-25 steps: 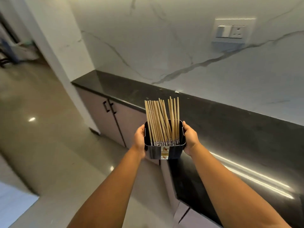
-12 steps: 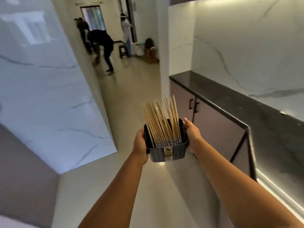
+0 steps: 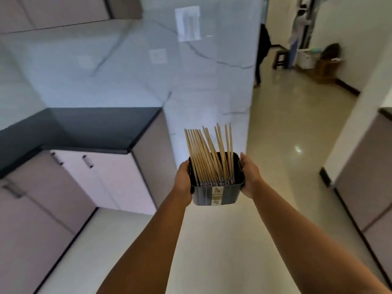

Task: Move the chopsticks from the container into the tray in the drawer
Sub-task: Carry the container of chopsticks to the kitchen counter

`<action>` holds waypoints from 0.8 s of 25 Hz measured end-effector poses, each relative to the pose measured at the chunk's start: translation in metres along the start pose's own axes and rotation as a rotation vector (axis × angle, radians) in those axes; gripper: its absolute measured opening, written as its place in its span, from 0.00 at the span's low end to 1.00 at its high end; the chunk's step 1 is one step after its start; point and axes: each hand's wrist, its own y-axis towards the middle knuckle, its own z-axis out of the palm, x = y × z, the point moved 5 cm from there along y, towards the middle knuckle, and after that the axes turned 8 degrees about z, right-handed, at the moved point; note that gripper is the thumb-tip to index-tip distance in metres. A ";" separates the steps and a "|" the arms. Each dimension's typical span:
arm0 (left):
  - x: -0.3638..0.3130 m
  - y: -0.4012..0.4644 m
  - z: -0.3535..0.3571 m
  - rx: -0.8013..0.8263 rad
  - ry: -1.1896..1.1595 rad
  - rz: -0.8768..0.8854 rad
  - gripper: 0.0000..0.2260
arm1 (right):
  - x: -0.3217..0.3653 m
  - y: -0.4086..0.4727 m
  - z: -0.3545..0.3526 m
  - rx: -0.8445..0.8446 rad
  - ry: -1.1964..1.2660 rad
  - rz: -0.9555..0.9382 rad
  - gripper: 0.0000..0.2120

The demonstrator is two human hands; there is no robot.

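A dark rectangular container (image 3: 218,194) with a small label on its front is held out in front of me at chest height. Several wooden chopsticks (image 3: 209,153) stand in it, leaning and fanning upward. My left hand (image 3: 184,179) grips the container's left side and my right hand (image 3: 249,175) grips its right side. No drawer or tray is in view.
A dark countertop (image 3: 95,128) over pale cabinets with black handles (image 3: 87,161) fills the left. A marble wall panel (image 3: 207,71) stands ahead. A corridor opens to the right with a person (image 3: 262,54), a stool (image 3: 280,59) and more cabinets (image 3: 364,177).
The view has swung left, from the right-hand counter past the corridor to the left-hand counter. Both hands keep the same hold on the container of chopsticks.
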 end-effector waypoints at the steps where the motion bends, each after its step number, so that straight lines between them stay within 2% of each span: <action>1: -0.005 -0.001 -0.033 -0.062 0.002 0.001 0.20 | -0.011 0.008 0.031 0.045 -0.030 0.025 0.26; 10: -0.039 -0.051 -0.283 -0.564 -0.002 0.075 0.21 | -0.118 0.058 0.280 0.338 -0.344 0.229 0.21; 20: -0.077 -0.104 -0.467 -1.042 -0.079 0.197 0.20 | -0.228 0.086 0.525 0.803 -0.608 0.400 0.25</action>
